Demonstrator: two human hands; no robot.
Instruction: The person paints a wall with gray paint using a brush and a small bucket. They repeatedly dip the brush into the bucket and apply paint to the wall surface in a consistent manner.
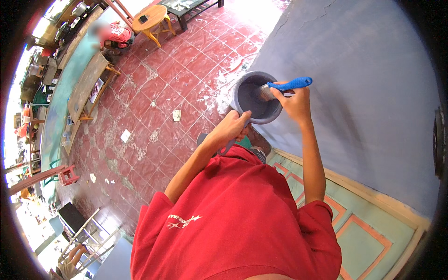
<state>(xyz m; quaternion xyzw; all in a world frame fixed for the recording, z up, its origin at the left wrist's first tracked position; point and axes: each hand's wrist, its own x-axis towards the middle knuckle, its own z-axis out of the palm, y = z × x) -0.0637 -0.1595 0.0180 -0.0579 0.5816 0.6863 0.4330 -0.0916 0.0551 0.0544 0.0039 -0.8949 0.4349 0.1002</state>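
My left hand [232, 127] grips the handle of a grey plastic dipper [239, 78], thumb lying along the handle near the rim. Inside the dipper is dark grey paint [250, 101]. A paintbrush [290, 84] with a blue handle and a metal ferrule is held in my right hand [294, 101]. Its bristles point down into the dipper, over or against the paint; I cannot tell how deep they reach. The painted grey-blue wall [364, 70] rises just to the right of both hands.
A panelled green door [367, 238] with a wooden frame is at lower right. Red floor tiles [168, 140] bear white splashes and paper scraps. A person [119, 35] crouches by a long wooden bench [85, 87], near a round wooden stool [150, 17]. A ladder [91, 238] stands lower left.
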